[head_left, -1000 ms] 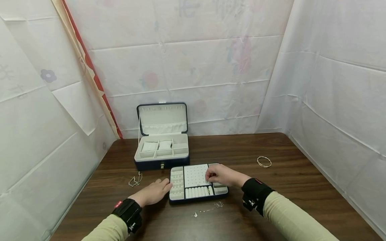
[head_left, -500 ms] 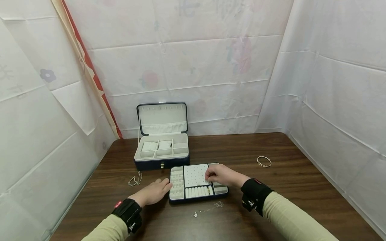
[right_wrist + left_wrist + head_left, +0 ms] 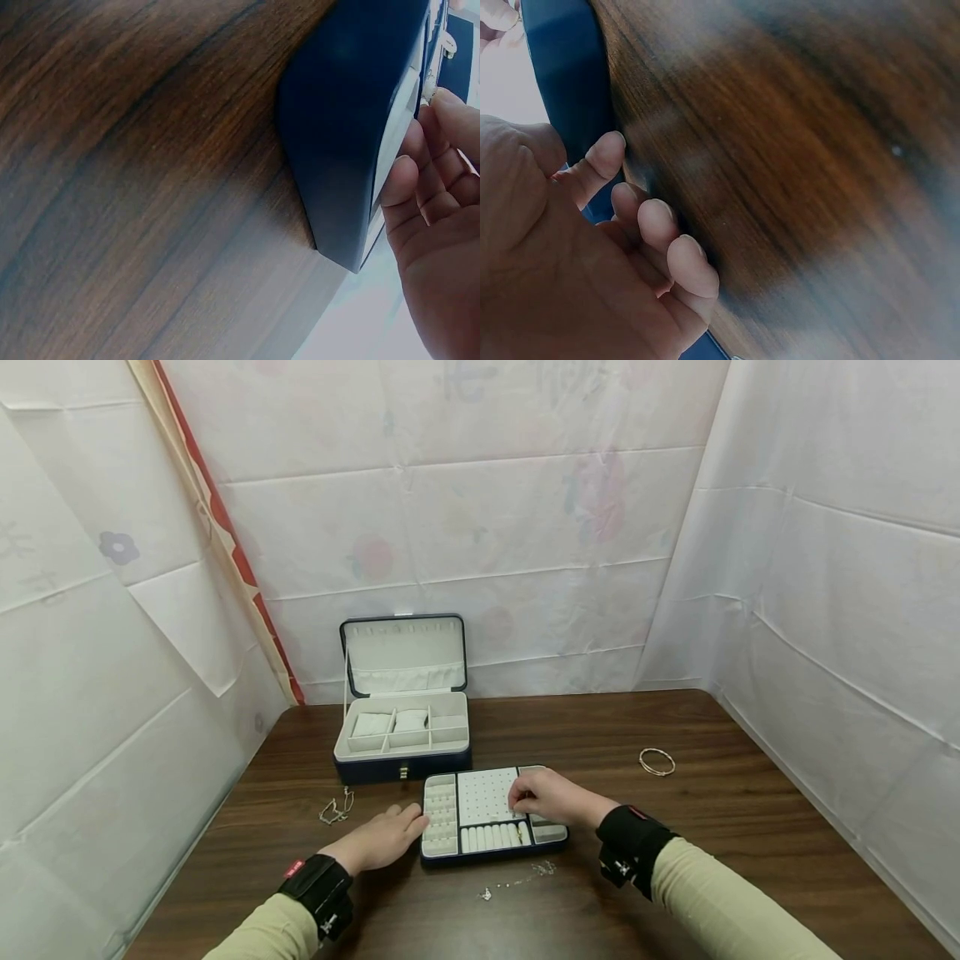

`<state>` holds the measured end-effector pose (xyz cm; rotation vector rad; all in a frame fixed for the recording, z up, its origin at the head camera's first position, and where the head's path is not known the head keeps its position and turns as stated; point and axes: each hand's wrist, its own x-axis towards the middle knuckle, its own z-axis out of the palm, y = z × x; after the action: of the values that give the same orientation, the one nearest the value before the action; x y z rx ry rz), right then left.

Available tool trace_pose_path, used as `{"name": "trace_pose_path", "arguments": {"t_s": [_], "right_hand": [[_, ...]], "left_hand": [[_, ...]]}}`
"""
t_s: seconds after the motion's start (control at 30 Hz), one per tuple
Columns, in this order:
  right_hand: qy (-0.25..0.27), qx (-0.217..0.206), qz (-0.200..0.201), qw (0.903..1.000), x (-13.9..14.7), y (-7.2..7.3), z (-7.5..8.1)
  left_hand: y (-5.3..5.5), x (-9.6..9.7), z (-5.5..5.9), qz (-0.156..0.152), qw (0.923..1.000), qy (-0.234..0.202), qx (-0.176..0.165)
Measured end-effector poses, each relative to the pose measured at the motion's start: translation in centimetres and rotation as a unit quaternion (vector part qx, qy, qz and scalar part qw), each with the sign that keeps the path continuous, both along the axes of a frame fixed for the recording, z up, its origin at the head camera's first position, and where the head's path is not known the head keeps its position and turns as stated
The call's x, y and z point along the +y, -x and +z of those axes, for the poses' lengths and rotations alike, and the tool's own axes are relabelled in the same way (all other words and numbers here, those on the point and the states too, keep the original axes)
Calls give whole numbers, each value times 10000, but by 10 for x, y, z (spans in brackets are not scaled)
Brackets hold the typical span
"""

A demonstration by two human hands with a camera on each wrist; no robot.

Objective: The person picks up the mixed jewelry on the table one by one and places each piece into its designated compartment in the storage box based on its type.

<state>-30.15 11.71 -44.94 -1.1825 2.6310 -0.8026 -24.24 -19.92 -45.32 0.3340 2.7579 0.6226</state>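
A jewelry tray (image 3: 440, 817) with a dark blue outside lies on the table, its white perforated earring panel (image 3: 480, 797) in the middle. Against the tray's left side rests my left hand (image 3: 386, 837), fingers loosely bent, thumb toward the rim. My right hand (image 3: 553, 795) reaches over the panel's right part. In the right wrist view its thumb and index finger pinch a tiny shiny piece (image 3: 430, 94) that looks like an earring, mostly hidden by the fingertips. Something gold-coloured, like a ring (image 3: 520, 833), sits at the right end of the ring rolls (image 3: 491, 838).
Behind the tray stands a dark blue jewelry box (image 3: 405, 768), lid raised, with compartments and two cushions. A chain (image 3: 335, 810) lies at left, a fine necklace (image 3: 517, 882) in front of the tray, and a bangle (image 3: 657, 762) at right. White cloth (image 3: 465, 527) encloses the table.
My right hand shifts very slightly left over the earring panel, still pinching. The left hand and the tray stay in place.
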Motion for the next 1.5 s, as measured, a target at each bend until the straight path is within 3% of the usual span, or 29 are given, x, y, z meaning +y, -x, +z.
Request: {"name": "trace_pose_path", "arguments": {"t_s": [0.4,0.63,1.03,1.5], "right_hand": [[-143,27,-111,9998,-3,-2,2],[-125,-105,-396,9991,-9,-5,6],[-382,58,-604,9974,-15,-6,8],[-277,224,-474,9982,-13,-7,7]], "left_hand": [[0,0,0,1,10000,-1,-34],[-1,0,0,-21,10000,27,-5],[0,0,0,-37,10000,3,11],[0,0,0,-65,10000,-24,30]]}}
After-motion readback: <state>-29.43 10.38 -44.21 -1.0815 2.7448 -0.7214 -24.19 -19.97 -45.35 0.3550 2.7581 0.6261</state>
